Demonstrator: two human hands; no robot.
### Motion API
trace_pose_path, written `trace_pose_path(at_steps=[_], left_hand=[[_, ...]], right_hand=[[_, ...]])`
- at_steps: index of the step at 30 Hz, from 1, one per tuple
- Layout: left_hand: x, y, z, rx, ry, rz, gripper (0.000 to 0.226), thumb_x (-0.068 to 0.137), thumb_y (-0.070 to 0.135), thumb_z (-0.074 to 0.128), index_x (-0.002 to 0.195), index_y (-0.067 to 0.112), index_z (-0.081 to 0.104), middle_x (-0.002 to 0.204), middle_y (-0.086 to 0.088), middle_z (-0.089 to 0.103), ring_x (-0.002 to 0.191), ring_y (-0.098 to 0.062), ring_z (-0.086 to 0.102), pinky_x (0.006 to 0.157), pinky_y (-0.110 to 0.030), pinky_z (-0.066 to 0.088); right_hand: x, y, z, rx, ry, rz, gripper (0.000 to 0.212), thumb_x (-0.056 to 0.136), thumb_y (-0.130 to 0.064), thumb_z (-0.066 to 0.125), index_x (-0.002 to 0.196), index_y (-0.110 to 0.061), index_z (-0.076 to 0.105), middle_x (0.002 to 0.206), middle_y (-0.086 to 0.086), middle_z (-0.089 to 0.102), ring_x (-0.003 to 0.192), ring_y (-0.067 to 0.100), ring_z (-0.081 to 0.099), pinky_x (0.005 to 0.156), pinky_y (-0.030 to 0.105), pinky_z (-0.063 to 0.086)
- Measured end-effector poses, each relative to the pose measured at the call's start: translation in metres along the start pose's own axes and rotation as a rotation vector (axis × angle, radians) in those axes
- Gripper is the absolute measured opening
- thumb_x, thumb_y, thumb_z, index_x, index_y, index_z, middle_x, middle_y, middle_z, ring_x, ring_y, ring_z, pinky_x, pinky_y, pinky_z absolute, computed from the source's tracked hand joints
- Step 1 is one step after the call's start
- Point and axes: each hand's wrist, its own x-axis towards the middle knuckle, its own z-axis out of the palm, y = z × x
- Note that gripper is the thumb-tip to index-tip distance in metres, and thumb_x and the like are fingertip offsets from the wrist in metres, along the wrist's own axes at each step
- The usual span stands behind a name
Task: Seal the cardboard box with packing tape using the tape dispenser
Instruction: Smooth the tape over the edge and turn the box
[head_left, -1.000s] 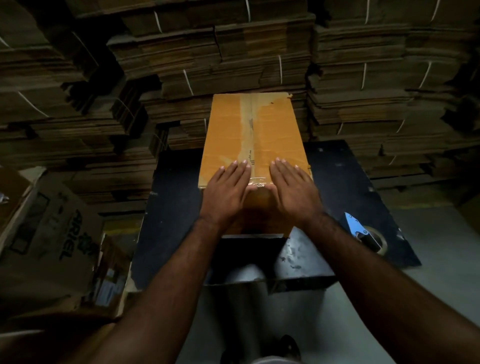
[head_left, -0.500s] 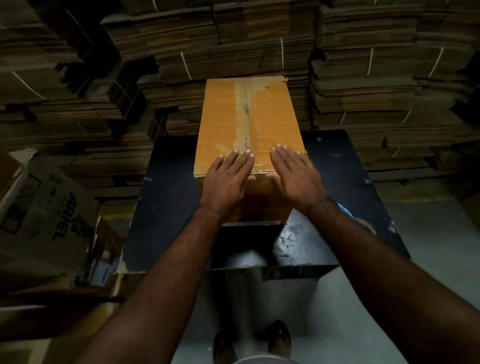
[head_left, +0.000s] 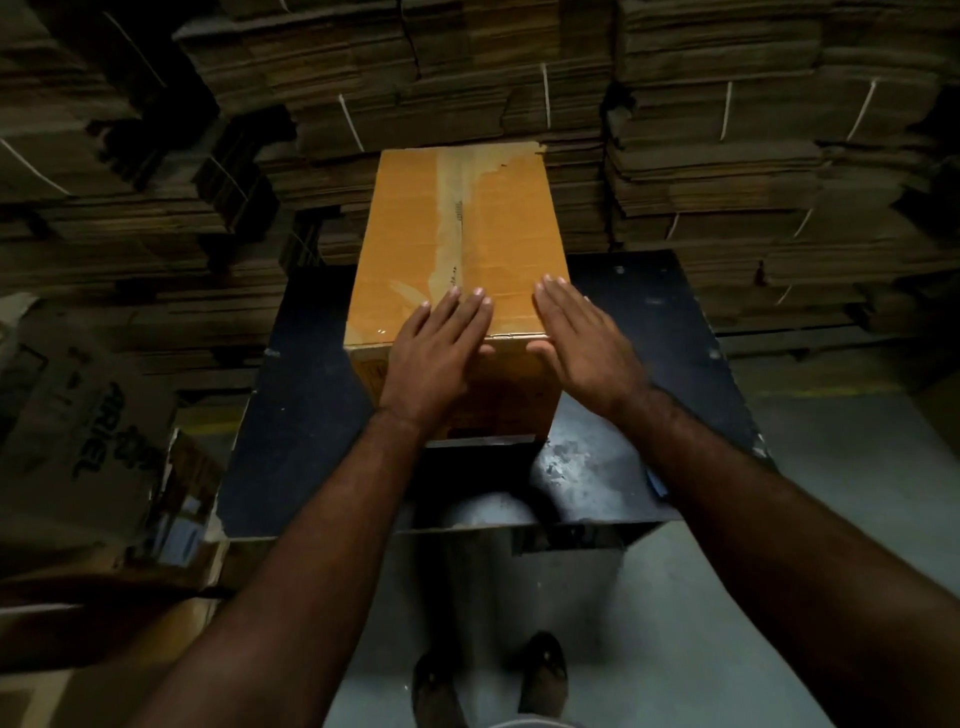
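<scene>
Here, compared with a second ago, the two hands sit farther apart on the near edge of the cardboard box: the thumbs, then almost meeting over the seam, are now separated, and the right hand has slid toward the box's right corner. The tape dispenser, seen a second ago on the black table to the right of the right wrist, is now hidden behind the right forearm. The left hand lies flat, fingers straight and together, palm over the front top edge beside the strip of tape that runs away from the fingertips along the centre seam. The right hand is likewise flat and extended, holding nothing, its fingers resting on the lid. Bundled flattened cartons are stacked beyond both hands.
</scene>
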Motion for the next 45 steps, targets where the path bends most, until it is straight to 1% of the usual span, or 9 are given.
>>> trace_pose_path(at_steps=[4, 10, 16, 22, 26, 33, 38, 42, 45], left_hand=[[-0.008, 0.001, -0.003, -0.004, -0.018, 0.016, 0.062, 0.100, 0.039, 0.045, 0.156, 0.017, 0.028, 0.163, -0.002, 0.027, 0.150, -0.023, 0.023, 0.118, -0.045, 0.021], [0.023, 0.033, -0.003, 0.006, -0.073, -0.033, 0.061, 0.104, 0.048, 0.018, 0.155, 0.016, 0.030, 0.162, -0.003, 0.029, 0.150, -0.023, 0.025, 0.118, -0.046, 0.025], [0.013, 0.029, -0.003, 0.132, -0.126, 0.074, 0.066, 0.103, 0.036, 0.038, 0.159, 0.014, 0.012, 0.167, -0.006, 0.009, 0.153, -0.023, 0.011, 0.121, -0.046, 0.020], [0.037, 0.057, -0.012, 0.001, -0.176, 0.192, 0.087, 0.090, 0.024, 0.064, 0.159, 0.015, 0.011, 0.167, -0.003, 0.008, 0.153, -0.019, 0.007, 0.123, -0.040, 0.008], [0.041, 0.064, 0.003, -0.051, -0.095, 0.139, 0.097, 0.074, 0.021, 0.080, 0.156, 0.017, 0.028, 0.163, -0.002, 0.024, 0.150, -0.019, 0.023, 0.120, -0.040, 0.020], [0.041, 0.062, 0.014, -0.132, -0.005, 0.129, 0.079, 0.083, 0.023, 0.070, 0.153, 0.017, 0.036, 0.160, -0.001, 0.033, 0.147, -0.018, 0.030, 0.117, -0.037, 0.023], [0.042, 0.070, 0.005, -0.235, -0.030, 0.078, 0.062, 0.094, 0.038, 0.036, 0.152, 0.017, 0.038, 0.159, -0.001, 0.034, 0.149, -0.018, 0.028, 0.119, -0.042, 0.022], [0.046, 0.100, 0.011, -0.188, 0.084, -0.166, 0.063, 0.101, 0.052, 0.028, 0.148, 0.014, 0.045, 0.154, -0.005, 0.044, 0.145, -0.019, 0.036, 0.116, -0.043, 0.027], [0.050, 0.111, 0.027, -0.040, 0.137, -0.260, 0.058, 0.102, 0.047, 0.034, 0.144, 0.011, 0.051, 0.149, -0.008, 0.050, 0.139, -0.023, 0.045, 0.111, -0.044, 0.033]], right_hand=[[-0.010, 0.008, -0.003, -0.003, -0.026, -0.050, 0.073, 0.101, -0.052, 0.035, 0.155, -0.006, 0.019, 0.162, 0.013, 0.017, 0.150, 0.024, 0.013, 0.119, 0.042, 0.017], [-0.005, 0.020, -0.005, 0.052, -0.016, 0.015, 0.068, 0.103, -0.051, 0.019, 0.155, -0.008, 0.019, 0.163, 0.009, 0.018, 0.151, 0.020, 0.011, 0.118, 0.047, 0.024], [-0.012, 0.028, -0.008, 0.021, -0.089, 0.005, 0.079, 0.100, -0.058, 0.027, 0.157, -0.009, 0.005, 0.165, 0.008, 0.001, 0.151, 0.019, -0.001, 0.121, 0.044, 0.014], [-0.046, -0.002, -0.013, 0.511, 0.348, 0.378, 0.059, 0.101, -0.032, 0.038, 0.153, -0.006, 0.029, 0.159, 0.010, 0.030, 0.148, 0.019, 0.023, 0.119, 0.042, 0.023], [-0.048, -0.041, -0.003, 0.676, 0.310, 0.438, 0.059, 0.099, -0.035, 0.036, 0.152, -0.008, 0.031, 0.158, 0.008, 0.032, 0.147, 0.017, 0.026, 0.118, 0.044, 0.024], [-0.022, -0.054, -0.006, 1.077, 0.179, 0.717, 0.056, 0.104, -0.046, 0.031, 0.156, -0.027, 0.023, 0.158, -0.006, 0.030, 0.142, 0.010, 0.032, 0.105, 0.014, 0.023], [-0.010, -0.020, -0.016, 1.298, -0.073, 0.843, 0.100, 0.073, -0.093, 0.015, 0.141, -0.029, 0.053, 0.147, 0.002, 0.050, 0.134, 0.016, 0.046, 0.116, 0.039, 0.031], [-0.025, -0.003, -0.025, 1.486, 0.022, 0.808, 0.077, 0.097, -0.065, 0.009, 0.153, -0.018, 0.033, 0.159, -0.002, 0.030, 0.145, 0.012, 0.029, 0.121, 0.032, 0.016], [-0.034, -0.004, -0.020, 1.503, 0.073, 0.815, 0.077, 0.097, -0.065, 0.009, 0.153, -0.018, 0.031, 0.159, -0.003, 0.029, 0.145, 0.010, 0.028, 0.119, 0.030, 0.017]])
